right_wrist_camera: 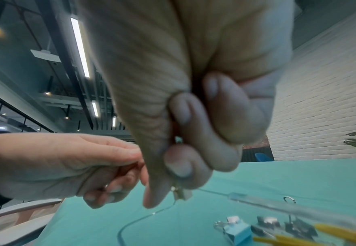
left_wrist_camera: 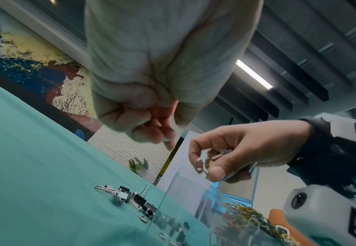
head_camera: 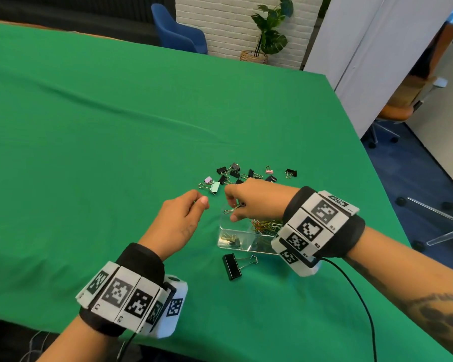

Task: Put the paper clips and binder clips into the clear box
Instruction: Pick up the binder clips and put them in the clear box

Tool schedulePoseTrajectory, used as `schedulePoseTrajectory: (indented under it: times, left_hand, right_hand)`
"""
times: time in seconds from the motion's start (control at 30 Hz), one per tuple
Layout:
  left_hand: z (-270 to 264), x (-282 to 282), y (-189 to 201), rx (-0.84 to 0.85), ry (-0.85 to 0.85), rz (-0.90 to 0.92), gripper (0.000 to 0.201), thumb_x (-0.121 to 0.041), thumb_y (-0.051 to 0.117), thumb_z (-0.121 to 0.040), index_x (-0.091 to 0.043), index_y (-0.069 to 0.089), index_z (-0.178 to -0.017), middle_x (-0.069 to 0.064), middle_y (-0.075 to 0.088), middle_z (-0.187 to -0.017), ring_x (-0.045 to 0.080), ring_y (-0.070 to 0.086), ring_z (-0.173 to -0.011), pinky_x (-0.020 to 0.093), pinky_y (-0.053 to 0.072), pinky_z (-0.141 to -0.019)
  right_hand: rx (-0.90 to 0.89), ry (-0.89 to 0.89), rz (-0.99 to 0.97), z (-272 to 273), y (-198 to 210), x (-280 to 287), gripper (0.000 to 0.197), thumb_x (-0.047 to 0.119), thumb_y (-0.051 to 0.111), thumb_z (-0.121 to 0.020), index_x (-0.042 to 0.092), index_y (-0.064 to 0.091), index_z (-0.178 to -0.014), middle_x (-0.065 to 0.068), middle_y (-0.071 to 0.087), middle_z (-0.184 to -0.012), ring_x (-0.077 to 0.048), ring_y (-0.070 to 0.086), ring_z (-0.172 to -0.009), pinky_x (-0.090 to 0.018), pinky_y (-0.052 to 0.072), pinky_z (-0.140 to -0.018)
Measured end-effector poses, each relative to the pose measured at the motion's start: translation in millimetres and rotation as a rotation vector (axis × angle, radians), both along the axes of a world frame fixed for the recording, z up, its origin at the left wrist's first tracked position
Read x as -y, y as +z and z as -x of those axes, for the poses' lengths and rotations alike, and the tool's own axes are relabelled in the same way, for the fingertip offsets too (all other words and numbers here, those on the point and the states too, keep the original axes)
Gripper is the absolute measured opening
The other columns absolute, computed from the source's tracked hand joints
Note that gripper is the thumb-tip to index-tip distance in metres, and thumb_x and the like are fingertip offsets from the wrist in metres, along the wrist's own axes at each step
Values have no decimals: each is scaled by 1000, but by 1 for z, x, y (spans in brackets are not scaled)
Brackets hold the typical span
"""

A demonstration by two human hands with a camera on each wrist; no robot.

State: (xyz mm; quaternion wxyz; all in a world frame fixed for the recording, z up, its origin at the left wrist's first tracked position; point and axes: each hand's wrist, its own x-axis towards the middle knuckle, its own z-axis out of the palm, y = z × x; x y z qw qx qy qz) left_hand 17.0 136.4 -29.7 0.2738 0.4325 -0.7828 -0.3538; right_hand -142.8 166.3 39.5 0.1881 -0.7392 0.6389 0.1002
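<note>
— What do I have in the right hand [head_camera: 254, 198]?

— From the head camera I see it pinching a small binder clip [head_camera: 233, 208] by its wire handles, thumb below and fingers curled over it, right above the far-left corner of the clear box [head_camera: 226, 228]. The left wrist camera shows that better: the clip dangles between thumb and forefinger just over the box's rim.

— And my left hand [head_camera: 179, 222]?

— It hovers just left of the box, fingers curled in and thumb against the forefinger. The head view shows nothing in it; in the left wrist view the fingers fold over the palm, and I cannot tell whether something tiny sits inside.

— Where is the rest?

— Inside the box I see coloured paper clips [head_camera: 266, 226] heaped at the right end and a few gold binder clips [head_camera: 229, 240] at the near-left corner. One large black binder clip [head_camera: 232, 266] lies on the green table [head_camera: 89, 126] just in front of the box. Beyond my right hand a scatter of loose binder clips [head_camera: 236, 175], mostly black, with mint, lilac and pink ones, sits toward the table's right edge. The right wrist view catches the mint clip [right_wrist_camera: 237, 230] close up.
</note>
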Motion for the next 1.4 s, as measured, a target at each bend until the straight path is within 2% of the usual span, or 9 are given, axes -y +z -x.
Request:
schedulePoseTrajectory:
  times: [0.2, 0.47, 0.7, 0.8, 0.93, 1.07, 1.17, 1.27, 1.4]
  left_hand:
    - [4, -2, 5, -6, -1, -6, 27, -30, 35, -97, -19, 55, -81, 2, 44, -59, 21, 44, -60, 33, 38, -61]
    - [3, -5, 5, -4, -11, -15, 28, -30, 36, -97, -20, 53, -77, -1, 41, -56, 16, 37, -52, 29, 30, -53]
    - [1, -3, 4, 115, -4, 72, 22, -35, 45, -93, -18, 50, -79, -1, 44, -56, 20, 39, -54, 33, 36, -58]
    - [1, -2, 6, 142, -101, 52, 21, -38, 65, -80, -25, 50, -88, -8, 50, -70, 14, 45, -62, 36, 44, -67]
    - [13, -4, 9, 343, -224, 68, 64, -36, 82, -60, -24, 46, -111, -8, 46, -100, 13, 45, -89, 36, 46, -84]
    - [28, 4, 21, 469, -221, 108, 59, -32, 84, -57, -24, 41, -96, -7, 53, -97, 18, 50, -85, 34, 46, -75]
    - [36, 9, 24, 515, -254, 130, 59, -29, 84, -57, -22, 39, -93, -5, 59, -93, 20, 54, -84, 33, 44, -71]
    - [40, 7, 23, 516, -283, 111, 58, -32, 83, -58, -25, 36, -92, -8, 57, -87, 19, 54, -82, 31, 43, -69]
    - [41, 10, 24, 519, -304, 75, 60, -35, 84, -55, -27, 37, -92, -10, 56, -83, 19, 54, -81, 33, 44, -69]
  right_hand:
    - [64, -58, -35, 5, -2, 1, 30, 27, 60, -87, 6, 45, -102, 2, 47, -68, -13, 46, -50, -25, 36, -52]
    - [-33, 1, 79, 2, -5, 4, 17, 25, 59, -87, 14, 46, -91, 4, 43, -67, -17, 43, -67, -24, 28, -50]
    - [-3, 66, 213, 9, 0, 0, 16, 9, 59, -80, 18, 60, -93, 7, 55, -82, -18, 56, -85, -29, 45, -71]
    - [59, -15, 294, 24, 10, -11, 13, 13, 60, -80, 20, 60, -92, 6, 60, -83, -13, 54, -77, -27, 42, -68]
    - [235, -184, 334, 59, 8, -37, 17, 14, 68, -77, 24, 58, -85, 11, 56, -76, 7, 48, -56, -26, 36, -62]
    - [337, -314, 330, 81, -16, -63, 37, -2, 60, -73, 26, 49, -94, -1, 47, -105, -12, 53, -85, -11, 35, -61]
    - [340, -359, 208, 85, -31, -75, 49, -1, 58, -76, 22, 43, -117, 1, 38, -118, -16, 45, -114, -1, 36, -68]
    - [349, -403, 69, 83, -38, -83, 79, 9, 70, -72, 20, 27, -137, -4, 39, -133, -18, 41, -124, -25, 39, -101]
    - [315, -439, 98, 83, -41, -77, 80, 19, 81, -64, 21, 33, -127, -3, 49, -124, -19, 49, -112, -33, 42, -98]
